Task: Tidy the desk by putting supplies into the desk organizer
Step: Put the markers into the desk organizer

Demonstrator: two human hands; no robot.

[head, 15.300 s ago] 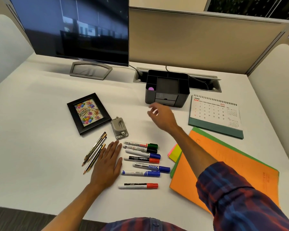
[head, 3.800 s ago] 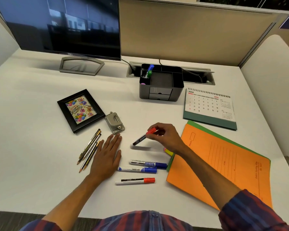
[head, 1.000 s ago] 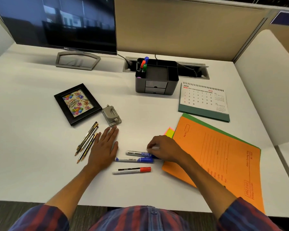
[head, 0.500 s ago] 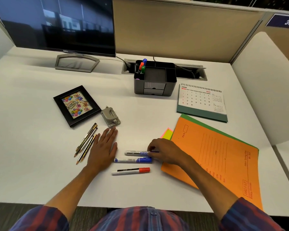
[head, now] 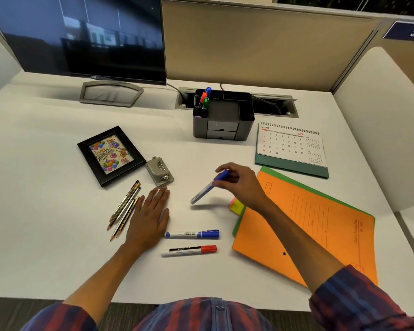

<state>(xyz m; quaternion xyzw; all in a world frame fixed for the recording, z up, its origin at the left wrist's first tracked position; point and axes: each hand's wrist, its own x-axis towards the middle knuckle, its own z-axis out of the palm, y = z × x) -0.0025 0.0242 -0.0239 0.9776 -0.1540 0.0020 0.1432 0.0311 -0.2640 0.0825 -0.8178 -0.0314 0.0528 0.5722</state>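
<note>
1. the right hand [head: 243, 181] is lifted above the worktop [head: 46, 211], fingers pinching the blue cap end of a blue marker [head: 208, 186]; the barrel slants down toward 7 o'clock, its tip clear of the surface with a shadow beneath.
2. the left hand [head: 150, 218] lies flat on the worktop, palm down, fingers together and pointing to 12 o'clock, holding nothing.
3. at 3 o'clock of the left wrist lie two more markers, roughly parallel, caps to the right: a second blue marker [head: 192, 234] and, just at its 6 o'clock, a red-capped marker [head: 189, 250].
4. a bunch of pencils [head: 124, 209] lies just at 9 o'clock of the left hand, points toward 7 o'clock.
5. the desk organizer [head: 225, 123] stands at 12 o'clock of the right hand, well apart from it; its back-left compartment holds upright markers with blue, red and green caps [head: 204, 97].
6. a grey hole punch [head: 160, 172] sits just at 12 o'clock of the left fingertips, with a black picture frame [head: 111, 156] beside it at 10 o'clock.
7. at 3 o'clock of the right hand lies an orange folder [head: 316, 225] over a green one; sticky notes [head: 236, 206] peek out at its left edge, under the right wrist.
8. a desk calendar [head: 290, 148] stands at 3 o'clock of the organizer; a monitor [head: 81, 37] stands at 10 o'clock of it.
</note>
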